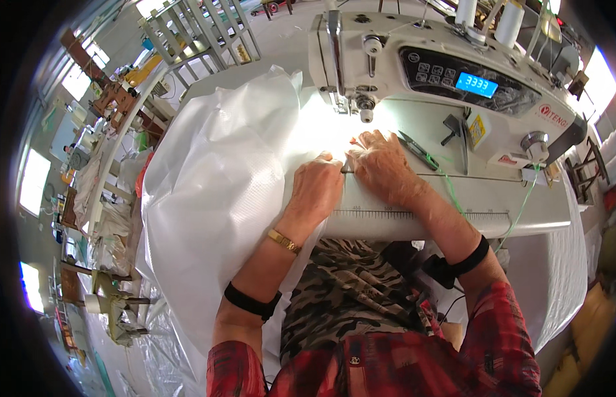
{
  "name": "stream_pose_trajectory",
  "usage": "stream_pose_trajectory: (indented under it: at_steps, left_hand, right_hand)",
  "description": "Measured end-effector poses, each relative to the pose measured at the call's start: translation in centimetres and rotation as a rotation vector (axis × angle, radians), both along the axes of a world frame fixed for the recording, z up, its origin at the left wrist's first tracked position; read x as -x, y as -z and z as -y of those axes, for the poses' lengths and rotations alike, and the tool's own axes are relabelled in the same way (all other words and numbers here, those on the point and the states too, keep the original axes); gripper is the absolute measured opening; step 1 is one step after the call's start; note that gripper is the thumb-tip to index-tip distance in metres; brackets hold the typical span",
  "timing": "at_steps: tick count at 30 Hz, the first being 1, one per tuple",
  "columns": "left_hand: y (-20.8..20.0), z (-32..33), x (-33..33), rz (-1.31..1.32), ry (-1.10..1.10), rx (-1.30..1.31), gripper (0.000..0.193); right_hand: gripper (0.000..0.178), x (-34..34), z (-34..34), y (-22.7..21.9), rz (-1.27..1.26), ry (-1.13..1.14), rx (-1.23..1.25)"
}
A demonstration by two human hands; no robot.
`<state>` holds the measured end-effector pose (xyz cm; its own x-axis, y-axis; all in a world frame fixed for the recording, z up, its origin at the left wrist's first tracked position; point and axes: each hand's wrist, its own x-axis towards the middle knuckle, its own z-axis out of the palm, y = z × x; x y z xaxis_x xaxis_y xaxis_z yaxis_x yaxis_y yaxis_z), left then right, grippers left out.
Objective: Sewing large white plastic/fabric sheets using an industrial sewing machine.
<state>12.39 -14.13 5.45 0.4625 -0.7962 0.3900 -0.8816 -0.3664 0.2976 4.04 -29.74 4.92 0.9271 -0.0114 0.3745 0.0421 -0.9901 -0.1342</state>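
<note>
A large white woven-plastic sheet point(215, 159) lies crumpled over the left of the sewing table and hangs off its front edge. My left hand point(318, 188) is closed on the sheet's right edge, knuckles up. Beside it, almost touching, my right hand point(384, 169) has its fingers curled down and pressed together on the sheet, just in front of the needle area. Strong lamp glare washes out the material there, and the fingertips are partly hidden. Above both hands stands the head of a white sewing machine point(366, 66); its presser foot is lost in the glare.
Right of my right hand lie thread snips point(419, 151), green thread point(451, 192) and a small black tool point(451, 129). A printed ruler point(424, 214) runs along the table front. Thread cones point(508, 26) stand on top. A grey metal rack point(198, 36) stands behind at left.
</note>
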Motion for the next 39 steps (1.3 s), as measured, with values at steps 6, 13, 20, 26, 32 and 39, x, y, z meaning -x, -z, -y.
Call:
stream_pose_trajectory:
  at_steps: [6, 13, 20, 26, 32, 39]
  left_hand:
    - [-0.1, 0.9, -0.6, -0.046, -0.036, -0.025, 0.009]
    - [0.2, 1.9, -1.5, -0.048, -0.069, -0.048, 0.012]
    - [1.1, 2.2, -1.8, -0.018, -0.071, -0.042, 0.012]
    - [0.7, 2.2, -1.6, -0.01, -0.054, -0.044, 0.013]
    - [-5.4, -0.7, 0.7, 0.05, 0.081, -0.101, 0.012]
    - [-15.2, -12.4, -8.9, 0.207, -0.005, 0.287, 0.025]
  right_hand:
    - [0.033, -0.2, -0.7, -0.1, 0.0, 0.067, 0.009]
    - [0.031, -0.6, -0.7, 0.0, -0.014, 0.139, 0.009]
    - [0.029, -0.5, -0.6, -0.2, -0.025, 0.116, 0.004]
    - [0.031, -0.4, -0.4, 0.1, 0.038, 0.082, -0.035]
    - [0.033, 0.3, -0.4, -0.3, 0.03, 0.069, -0.01]
    - [0.035, 1.3, 0.0, -0.5, 0.039, -0.055, -0.07]
